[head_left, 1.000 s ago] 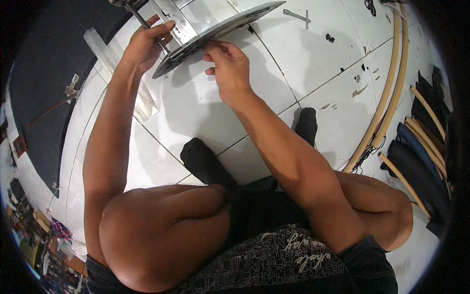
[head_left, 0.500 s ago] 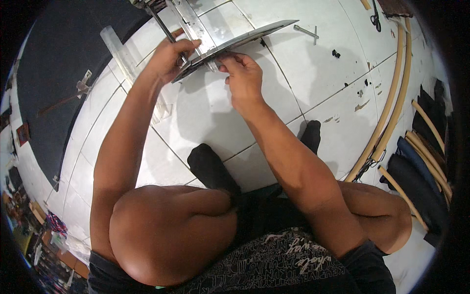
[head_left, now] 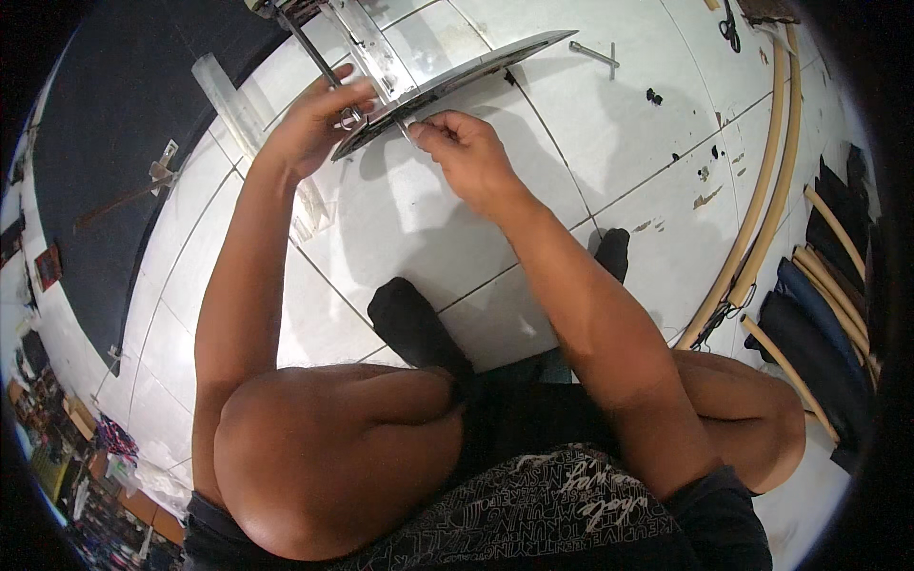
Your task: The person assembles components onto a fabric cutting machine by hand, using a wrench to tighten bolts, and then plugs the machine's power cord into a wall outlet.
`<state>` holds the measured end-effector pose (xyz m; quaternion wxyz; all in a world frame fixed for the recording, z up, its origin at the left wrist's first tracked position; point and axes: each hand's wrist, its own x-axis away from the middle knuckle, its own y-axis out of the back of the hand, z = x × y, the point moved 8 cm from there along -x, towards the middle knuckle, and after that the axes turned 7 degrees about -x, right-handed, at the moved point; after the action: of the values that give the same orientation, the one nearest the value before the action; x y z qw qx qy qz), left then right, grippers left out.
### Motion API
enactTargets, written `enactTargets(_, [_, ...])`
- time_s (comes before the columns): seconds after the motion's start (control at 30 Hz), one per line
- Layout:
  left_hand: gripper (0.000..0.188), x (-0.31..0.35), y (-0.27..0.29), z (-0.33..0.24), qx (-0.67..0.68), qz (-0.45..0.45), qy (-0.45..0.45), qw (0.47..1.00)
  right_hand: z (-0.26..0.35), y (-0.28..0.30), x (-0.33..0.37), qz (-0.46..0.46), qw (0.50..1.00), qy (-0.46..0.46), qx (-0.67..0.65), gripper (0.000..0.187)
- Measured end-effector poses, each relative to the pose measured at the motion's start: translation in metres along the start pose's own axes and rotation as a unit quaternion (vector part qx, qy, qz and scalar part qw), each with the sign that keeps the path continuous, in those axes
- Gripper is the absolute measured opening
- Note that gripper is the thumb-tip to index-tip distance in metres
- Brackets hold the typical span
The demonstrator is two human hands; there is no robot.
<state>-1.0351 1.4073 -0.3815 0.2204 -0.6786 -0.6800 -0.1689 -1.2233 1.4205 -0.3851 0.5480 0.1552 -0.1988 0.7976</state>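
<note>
A long, thin metal plate (head_left: 476,78) stands on edge at the top middle, its right end tapering to a point. Just beyond its left part is my left hand (head_left: 312,122), fingers apart, beside a dark metal rod (head_left: 309,43). A small shiny ring-like piece (head_left: 350,117) shows by that hand's palm; I cannot tell whether the hand touches it. On the near side of the plate, my right hand (head_left: 468,157) pinches a small pale piece (head_left: 407,129) against or close to the plate's face. Its kind is too small to make out.
A clear plastic strip (head_left: 224,90) lies left of my left hand. Right of the plate rests a T-shaped metal tool (head_left: 598,57); black scissors (head_left: 729,33) lie farther off. Tan tubes (head_left: 776,190) and dark cloth rolls (head_left: 795,357) line the right. A dark mat (head_left: 114,152) covers the left.
My left thumb has lifted and the fingers have spread apart by the rod. My right hand has shifted slightly left along the plate, its fingers now pinched around the small piece.
</note>
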Motion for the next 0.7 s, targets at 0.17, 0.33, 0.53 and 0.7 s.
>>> enactTargets(0.17, [0.041,0.012,0.045,0.01,0.131,-0.103,0.023,0.986,-0.005,0.006,0.0,0.032,0.999,-0.012,0.024,0.023])
enactTargets(0.33, [0.048,0.02,0.053,0.021,0.166,-0.145,0.024,0.975,-0.011,0.016,0.02,0.036,0.998,0.001,0.05,0.024])
enactTargets(0.53, [0.04,0.015,0.059,0.031,0.193,-0.134,0.023,0.972,-0.023,0.026,0.047,-0.019,0.995,-0.024,0.096,0.023])
enactTargets(0.7, [0.035,0.003,0.061,0.031,0.209,-0.13,0.012,0.969,-0.029,0.026,0.057,-0.032,0.996,-0.053,0.056,0.021])
